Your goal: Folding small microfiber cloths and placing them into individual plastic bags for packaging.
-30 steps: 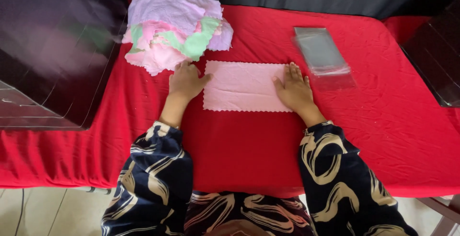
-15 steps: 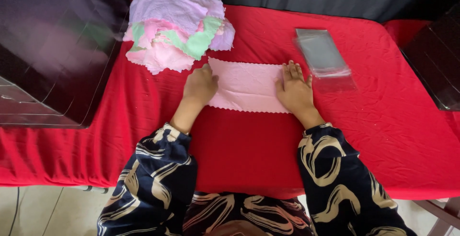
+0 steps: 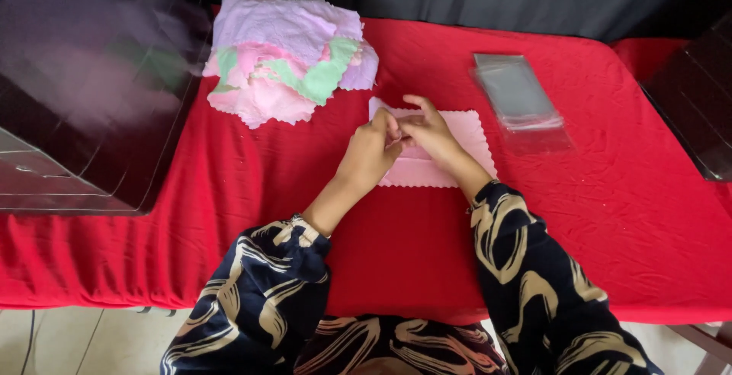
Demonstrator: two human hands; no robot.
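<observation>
**Pink cloth, mid-fold, on red-covered desk**

Head view (the only view held).

Item 1. Pink cloth (image 3: 450,158), small, scalloped edge, lying flat on the red-covered desk (image 3: 625,215), just in front of the person. Its left part is drawn up and over towards the middle; the right part and near edge lie flat.

Item 2. Left hand (image 3: 371,155), fingers closed in a pinch on the lifted left edge of the pink cloth, brought in to the cloth's middle.

Item 3. Right hand (image 3: 428,131), touching the left hand, fingers narrowed on the same gathered edge; whether it pinches the fabric or only presses it down cannot be told.

Item 4. Pile of cloths (image 3: 286,59), lilac, pink and green, loosely heaped at the far left of the desk, apart from the hands.

Item 5. Clear plastic sleeves (image 3: 522,100), flat stack, to the right of the pink cloth, near but not touching.

Item 6. Dark glossy box (image 3: 84,93), left edge of the desk.

Step judged: a fold of the cloth across its width, partly made. The next move is judged to call for the carried edge being laid square on the opposite edge and pressed flat.
</observation>
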